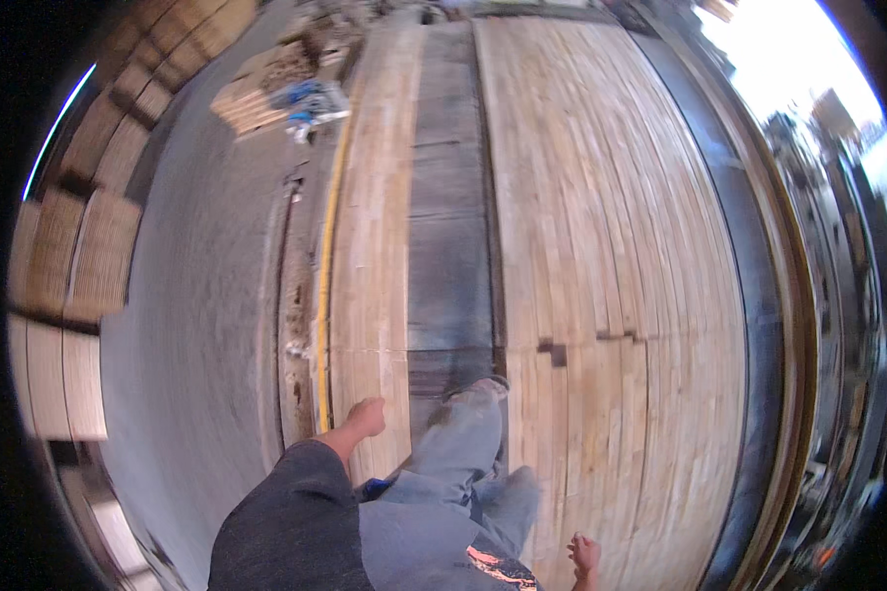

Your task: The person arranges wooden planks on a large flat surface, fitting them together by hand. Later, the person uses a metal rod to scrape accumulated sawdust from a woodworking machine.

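My left hand (368, 418) hangs over the narrow strip of pale wooden boards (373, 246), its fingers curled in and nothing showing in them. Lower down on the right, my right hand (584, 555) is held above the wide layer of boards (611, 227). Its fingers are loosely bent into the palm, and no object shows there. Neither hand touches the wood. Between the two board layers runs a dark walkway (449, 246), with my leg (468, 433) stretched forward over it. The picture is somewhat blurred.
A yellow rail (331, 246) edges the narrow strip on the left, beside a grey concrete floor (192, 266). Stacked lumber (104, 246) lines the far left. A wood pile (252, 103) with blue and white wrapping lies ahead left. Long beams (796, 295) border the right side.
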